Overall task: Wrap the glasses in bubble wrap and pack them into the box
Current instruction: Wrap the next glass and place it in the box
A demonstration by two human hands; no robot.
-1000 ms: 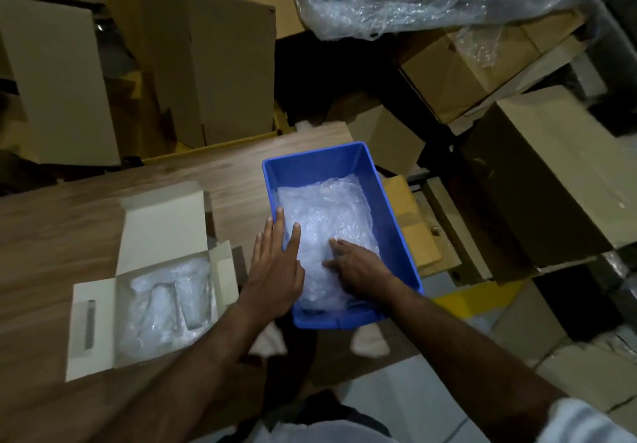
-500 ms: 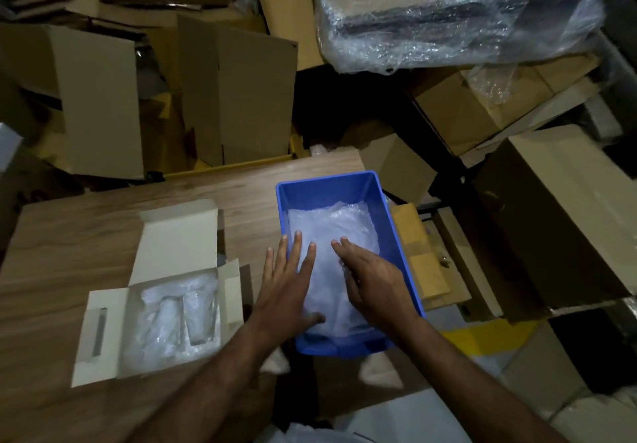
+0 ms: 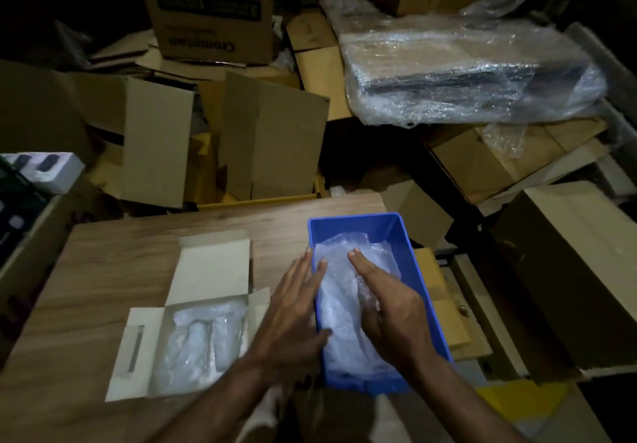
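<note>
From the head view, a blue bin (image 3: 406, 235) is seen at the right edge of a wooden table (image 3: 138, 253), with bubble wrap (image 3: 344, 304) lying inside it. The left hand (image 3: 293, 318) is laid over the bin's left wall, its fingers straight and spread, the tips touching the wrap; nothing is gripped. The right hand (image 3: 393, 311) is pressed flat on the wrap, fingers extended and together. To the left, a white box (image 3: 138, 342) stands open, with wrapped glasses (image 3: 203, 342) packed inside. Cardboard cartons (image 3: 220, 139) are piled beyond the table.
</note>
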